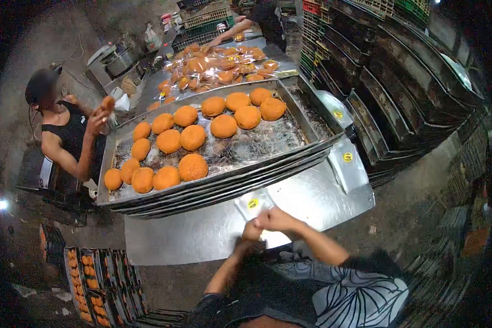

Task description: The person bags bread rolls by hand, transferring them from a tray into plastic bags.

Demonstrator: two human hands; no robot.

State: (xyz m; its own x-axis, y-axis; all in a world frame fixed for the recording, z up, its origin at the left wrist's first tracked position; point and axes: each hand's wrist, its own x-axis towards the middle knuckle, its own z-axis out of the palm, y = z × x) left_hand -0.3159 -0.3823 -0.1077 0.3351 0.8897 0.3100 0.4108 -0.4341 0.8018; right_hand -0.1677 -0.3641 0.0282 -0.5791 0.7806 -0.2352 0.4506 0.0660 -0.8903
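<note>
Plastic packaging with a round yellow label (252, 203) lies on the near part of our metal worktop (186, 240), just in front of the stacked trays (229, 188), and our left hand (250, 232) and right hand (277, 220) meet at its near edge. Our fingers look curled in towards each other, but blur hides whether they pinch the film or close on nothing; we cannot tell. We judge the step in hand to be parting or opening a bag, since unwrapped buns (193, 167) sit in the uppermost tray and wrapped ones (213, 68) are heaped beyond it. Next, we think, the move calls for one hand holding the bag's mouth wide while the other reaches across for a bun, gripping lightly.
</note>
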